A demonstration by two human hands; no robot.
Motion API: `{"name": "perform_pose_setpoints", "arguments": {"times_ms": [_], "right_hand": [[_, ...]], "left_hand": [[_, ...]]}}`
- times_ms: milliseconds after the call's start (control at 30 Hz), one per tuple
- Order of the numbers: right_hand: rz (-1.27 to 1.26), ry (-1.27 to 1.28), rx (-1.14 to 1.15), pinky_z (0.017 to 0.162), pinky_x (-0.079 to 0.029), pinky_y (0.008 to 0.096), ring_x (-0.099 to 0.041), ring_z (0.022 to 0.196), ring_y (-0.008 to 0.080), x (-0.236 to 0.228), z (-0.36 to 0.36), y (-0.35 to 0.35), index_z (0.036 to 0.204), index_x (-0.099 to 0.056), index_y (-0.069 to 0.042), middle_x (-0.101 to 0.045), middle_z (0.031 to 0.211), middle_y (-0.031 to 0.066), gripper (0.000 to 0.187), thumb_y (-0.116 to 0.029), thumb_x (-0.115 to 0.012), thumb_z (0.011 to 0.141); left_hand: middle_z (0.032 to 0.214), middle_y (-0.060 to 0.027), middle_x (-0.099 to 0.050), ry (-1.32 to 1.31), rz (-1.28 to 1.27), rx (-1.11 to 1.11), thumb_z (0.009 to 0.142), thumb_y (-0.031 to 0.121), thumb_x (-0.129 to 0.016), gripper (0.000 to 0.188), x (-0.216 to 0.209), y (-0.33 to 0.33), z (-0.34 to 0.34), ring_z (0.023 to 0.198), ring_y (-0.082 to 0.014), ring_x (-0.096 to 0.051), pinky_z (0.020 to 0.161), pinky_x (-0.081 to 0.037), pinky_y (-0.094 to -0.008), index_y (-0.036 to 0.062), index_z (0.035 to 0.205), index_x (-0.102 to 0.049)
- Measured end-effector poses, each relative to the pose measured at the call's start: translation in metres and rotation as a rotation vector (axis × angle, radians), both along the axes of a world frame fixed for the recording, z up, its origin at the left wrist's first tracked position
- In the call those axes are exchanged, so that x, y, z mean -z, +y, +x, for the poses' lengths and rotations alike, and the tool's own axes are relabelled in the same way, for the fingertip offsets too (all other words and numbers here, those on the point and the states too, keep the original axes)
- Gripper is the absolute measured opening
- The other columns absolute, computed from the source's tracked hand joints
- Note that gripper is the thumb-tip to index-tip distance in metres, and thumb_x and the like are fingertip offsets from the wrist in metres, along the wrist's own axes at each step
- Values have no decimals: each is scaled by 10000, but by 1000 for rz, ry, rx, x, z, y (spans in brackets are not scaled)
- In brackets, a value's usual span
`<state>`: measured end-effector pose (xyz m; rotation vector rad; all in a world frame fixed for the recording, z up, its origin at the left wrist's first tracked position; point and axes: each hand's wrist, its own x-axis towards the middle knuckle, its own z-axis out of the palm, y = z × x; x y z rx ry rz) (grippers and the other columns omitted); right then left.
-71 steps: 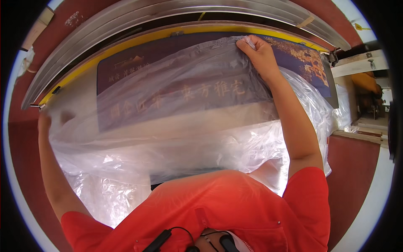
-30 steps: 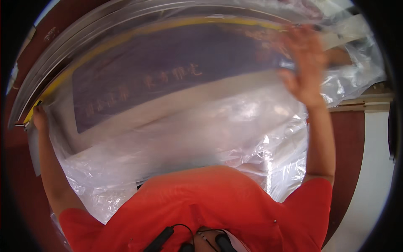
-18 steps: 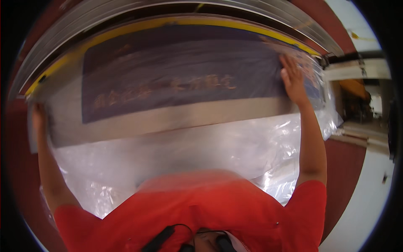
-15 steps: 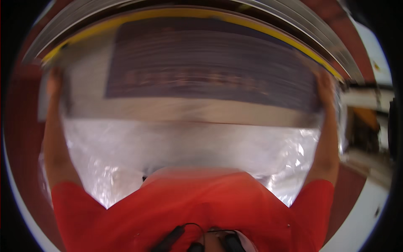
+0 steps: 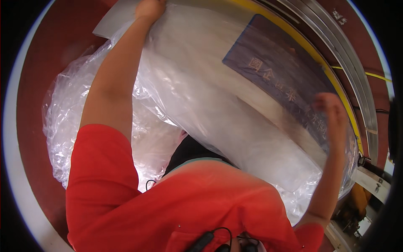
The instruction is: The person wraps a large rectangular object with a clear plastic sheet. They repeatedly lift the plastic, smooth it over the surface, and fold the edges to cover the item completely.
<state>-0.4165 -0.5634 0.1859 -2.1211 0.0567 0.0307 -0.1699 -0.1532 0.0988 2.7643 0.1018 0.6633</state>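
Note:
A long flat board (image 5: 252, 98), pale with a dark blue lettered rectangle, lies slantwise in front of me. Clear plastic film (image 5: 184, 80) spreads over part of it and bunches on both sides of my body. At the top edge, my left hand (image 5: 150, 10) is closed on the film by the board's far left end; the fingertips are partly hidden. My right hand (image 5: 333, 111) is over the right end of the dark rectangle, smeared by motion. Whether it touches the board or film cannot be made out.
A yellow strip (image 5: 325, 63) runs along the board's far edge, with a curved-looking metal rail (image 5: 352, 69) beyond. The floor (image 5: 40, 109) is dark red. A white beam (image 5: 373, 185) and cluttered equipment stand at the lower right. A grey sheet corner (image 5: 111, 23) sticks out at upper left.
The view has turned, so the board now slants down to the right. My left hand has gone up and away with the film; my right hand has shifted lower in the view.

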Motion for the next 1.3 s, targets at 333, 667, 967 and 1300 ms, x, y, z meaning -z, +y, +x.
{"name": "perform_pose_setpoints", "arguments": {"times_ms": [333, 667, 967, 1300], "right_hand": [[-300, 204, -862, 663, -428, 330, -551, 716, 254, 102, 45, 251, 798, -510, 5, -559, 788, 151, 289, -271, -525, 713], [1233, -481, 121, 566, -406, 277, -495, 582, 135, -63, -102, -75, 755, -511, -75, -525, 649, 40, 170, -232, -450, 781], [-88, 21, 987, 485, -374, 262, -474, 497, 134, -13, -287, -200, 767, -531, -102, -503, 568, 31, 108, -200, -534, 722], [-1346, 77, 780, 625, -405, 307, -508, 707, 201, 11, -233, -237, 846, -550, -110, -536, 738, 64, 243, -134, -614, 612]], "left_hand": [[802, -190, -554, 10, -21, 45, 737, 269, -459, 252, 1, -10, 14, 790, -330, -522, 692, -402, -410, 36, 820, -505], [941, -175, -535, 86, 45, 155, 787, 359, -399, 353, 31, 33, 53, 881, -339, -501, 756, -392, -399, 65, 951, -503], [920, -184, -536, 82, 93, 125, 788, 382, -409, 359, 65, 80, 98, 882, -347, -496, 730, -390, -400, 60, 921, -497], [870, -204, -539, 88, 131, 223, 804, 329, -410, 359, 82, 112, 127, 829, -357, -509, 706, -392, -389, 2, 923, -501]]}}
